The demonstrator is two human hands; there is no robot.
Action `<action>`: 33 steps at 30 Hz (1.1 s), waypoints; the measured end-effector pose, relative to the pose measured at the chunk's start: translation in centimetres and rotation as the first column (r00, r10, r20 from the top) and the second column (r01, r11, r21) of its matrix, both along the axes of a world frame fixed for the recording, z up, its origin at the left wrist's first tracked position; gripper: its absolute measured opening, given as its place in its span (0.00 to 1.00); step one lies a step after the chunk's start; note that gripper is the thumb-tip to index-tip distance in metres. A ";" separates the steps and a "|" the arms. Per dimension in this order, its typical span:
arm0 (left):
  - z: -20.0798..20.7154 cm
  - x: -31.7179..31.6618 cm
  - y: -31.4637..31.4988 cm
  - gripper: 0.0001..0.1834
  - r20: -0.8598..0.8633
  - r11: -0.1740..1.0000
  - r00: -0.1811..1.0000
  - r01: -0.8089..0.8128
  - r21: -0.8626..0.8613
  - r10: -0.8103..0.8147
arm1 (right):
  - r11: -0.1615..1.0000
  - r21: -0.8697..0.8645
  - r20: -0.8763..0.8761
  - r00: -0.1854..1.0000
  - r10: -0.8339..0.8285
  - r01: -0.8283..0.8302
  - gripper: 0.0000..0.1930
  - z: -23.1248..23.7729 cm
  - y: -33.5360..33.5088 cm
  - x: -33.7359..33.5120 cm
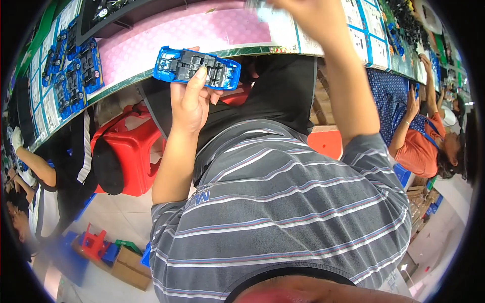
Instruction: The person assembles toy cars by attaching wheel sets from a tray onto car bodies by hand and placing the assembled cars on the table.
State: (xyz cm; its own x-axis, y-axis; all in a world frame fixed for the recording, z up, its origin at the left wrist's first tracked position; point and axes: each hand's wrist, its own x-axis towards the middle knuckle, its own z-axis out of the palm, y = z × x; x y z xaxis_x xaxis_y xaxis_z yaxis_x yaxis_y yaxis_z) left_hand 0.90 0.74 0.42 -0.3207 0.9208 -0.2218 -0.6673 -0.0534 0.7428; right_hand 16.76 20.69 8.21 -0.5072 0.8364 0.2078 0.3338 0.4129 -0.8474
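Note:
My left hand is closed on a blue toy car body, held over the table's near edge with its open underside up. Black seats and other interior parts show inside the shell, and my thumb presses on them. My right hand reaches across the table at the top edge of the view. Its fingers are smeared by motion and partly cut off, so I cannot tell whether they hold anything. Close by lies a pale, see-through piece, too blurred to name.
Several blue toy cars with black interiors sit at the table's left. A black tray stands behind the pink padded surface. Co-workers sit on both sides; one wears an orange top. A red stool is at my left.

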 end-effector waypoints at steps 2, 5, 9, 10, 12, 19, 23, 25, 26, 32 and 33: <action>-0.2 0.4 0.6 0.27 0.019 1.000 0.999 0.027 -0.005 -0.027 | 0.992 0.016 -0.096 0.988 0.125 -0.124 0.07 -1.0 -5.4 1.2; -0.4 1.0 1.2 0.27 0.029 0.996 0.996 0.083 0.017 -0.084 | 0.979 0.018 0.008 0.979 0.204 -0.204 0.09 -1.8 -8.4 1.3; -0.7 1.9 1.4 0.27 -0.007 0.997 0.997 0.074 0.015 -0.074 | 0.975 0.056 0.011 0.977 0.214 -0.214 0.11 -2.7 -8.8 1.1; -0.8 2.1 1.4 0.27 -0.004 0.996 0.997 0.082 0.034 -0.081 | 0.968 0.128 0.032 0.976 0.213 -0.215 0.11 -3.2 -8.8 1.2; -1.0 1.9 1.1 0.27 -0.009 0.996 0.998 0.067 0.054 -0.067 | 0.966 0.138 0.052 0.975 0.215 -0.221 0.11 -2.5 -8.6 1.2; -0.9 1.5 0.2 0.28 -0.021 0.998 0.998 0.054 0.033 -0.054 | 0.835 0.549 0.061 0.994 -0.090 0.042 0.08 3.0 1.9 -1.8; -1.5 1.4 0.1 0.28 0.000 1.000 1.000 -0.006 -0.014 0.006 | 0.930 0.085 0.635 0.739 0.225 -0.356 0.18 0.6 11.8 -4.4; -1.8 1.1 -0.7 0.26 -0.067 0.999 0.997 0.025 -0.035 -0.028 | 0.875 -0.319 0.481 0.734 0.480 -0.363 0.16 1.3 14.3 -4.9; -1.8 0.9 -0.9 0.26 -0.062 0.999 0.997 0.042 -0.009 -0.042 | 0.862 -0.319 0.479 0.718 0.505 -0.394 0.15 0.8 14.8 -5.1; -1.7 0.6 -0.8 0.25 -0.043 1.000 0.999 0.010 -0.002 -0.010 | 0.953 -0.106 0.526 0.797 0.297 -0.285 0.11 -1.0 13.6 -5.2; -1.7 0.6 -0.7 0.25 -0.071 0.999 0.997 0.035 0.009 -0.034 | 0.947 -0.077 0.567 0.768 0.298 -0.311 0.10 -0.8 13.3 -5.5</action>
